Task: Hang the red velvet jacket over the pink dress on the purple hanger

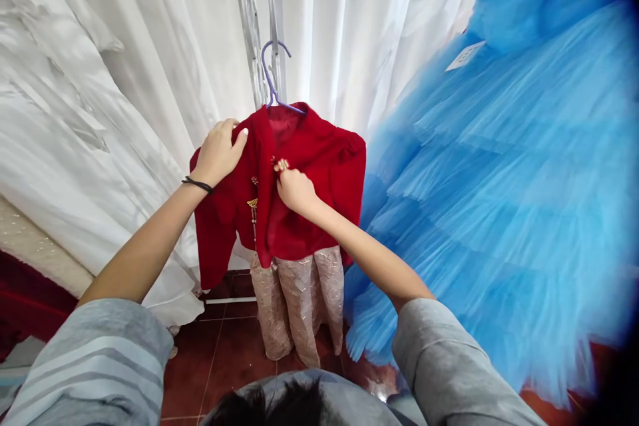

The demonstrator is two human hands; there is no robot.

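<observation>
A short red jacket (319, 193) hangs from a purple hanger (272, 73), its front partly parted. My left hand (218, 153) is at the jacket's left-side shoulder, fingers curled over the top and thumb lying in front. With closed fingers, my right hand (297, 192) grips the front edge near the chest, beside small beaded fastenings. A gold ornament with dangling strands (252, 204) sits on the other front edge. Beneath the jacket hangs a pale pink, shimmering garment (299, 293) that falls in folds; its upper part is hidden.
A metal rack (274, 6) stands behind the hanger, before white curtains (344, 26). On the right, a wide blue tulle gown (489, 200) with a white tag (465, 56) comes close to the jacket. White fabric (100, 166) drapes on the left. Below are reddish floor tiles (224, 359).
</observation>
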